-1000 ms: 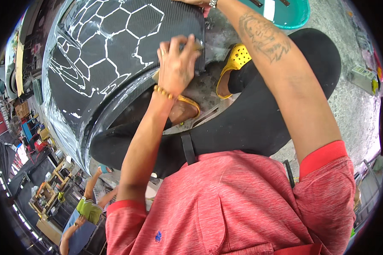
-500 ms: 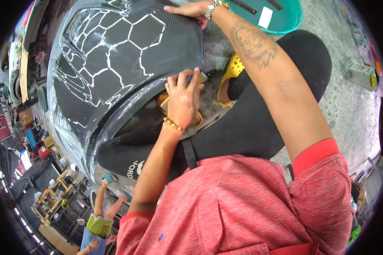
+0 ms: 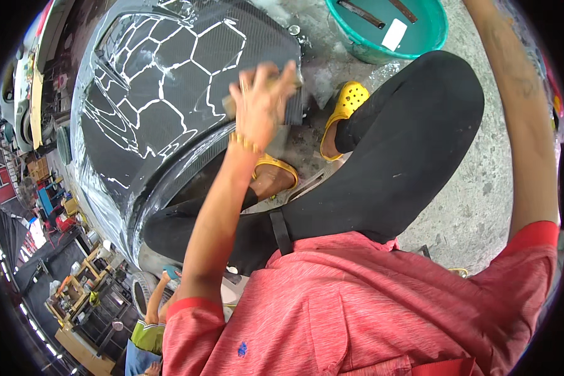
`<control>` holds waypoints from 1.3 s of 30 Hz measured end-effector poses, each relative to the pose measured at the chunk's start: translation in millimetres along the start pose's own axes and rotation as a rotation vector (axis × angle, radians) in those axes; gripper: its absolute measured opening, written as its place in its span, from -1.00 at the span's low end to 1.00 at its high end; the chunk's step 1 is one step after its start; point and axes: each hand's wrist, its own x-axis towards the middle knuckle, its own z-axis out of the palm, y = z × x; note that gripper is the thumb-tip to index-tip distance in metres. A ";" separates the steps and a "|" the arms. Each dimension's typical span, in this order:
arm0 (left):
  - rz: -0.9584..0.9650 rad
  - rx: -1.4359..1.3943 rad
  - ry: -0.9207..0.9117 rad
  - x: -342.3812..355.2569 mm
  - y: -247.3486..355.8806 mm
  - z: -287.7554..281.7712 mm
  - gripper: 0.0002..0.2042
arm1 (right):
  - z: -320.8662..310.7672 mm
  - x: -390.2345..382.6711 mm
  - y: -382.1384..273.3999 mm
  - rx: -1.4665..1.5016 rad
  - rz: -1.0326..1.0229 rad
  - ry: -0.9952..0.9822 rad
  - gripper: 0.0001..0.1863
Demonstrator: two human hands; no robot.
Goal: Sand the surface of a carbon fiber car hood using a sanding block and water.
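My left hand (image 3: 261, 97), blurred by motion, lies over the right edge of a dark carbon-fibre car body panel (image 3: 188, 94). Under its palm and fingers is a flat tan-and-grey pad (image 3: 229, 108), whose edges stick out on both sides. White outlined hexagons and wet, glossy streaks cover the panel. My right forearm (image 3: 514, 81) stretches up along the far right, and its hand is beyond the upper edge. Nearest to that arm is a green basin (image 3: 443, 37) of greenish water holding two dark strips (image 3: 363, 14) and a white rectangular piece (image 3: 394, 34).
My bent legs (image 3: 413, 144) and yellow clogs (image 3: 351, 97) are beside the panel on wet concrete (image 3: 457, 207). At lower left, another person in a green-and-blue top (image 3: 145, 341) is near a tyre (image 3: 143, 288). Cluttered wooden shelving (image 3: 75, 297) stands at the left.
My right hand has left the panel's upper edge and swung right, out of view. My left hand has moved up from the panel's lower edge onto its face with the pad. The basin shows more fully.
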 end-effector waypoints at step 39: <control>-0.770 -2.144 0.179 -27.9 18.7 -13.4 -0.51 | 193.8 -101.7 -195.2 0.531 -0.739 -0.159 -0.55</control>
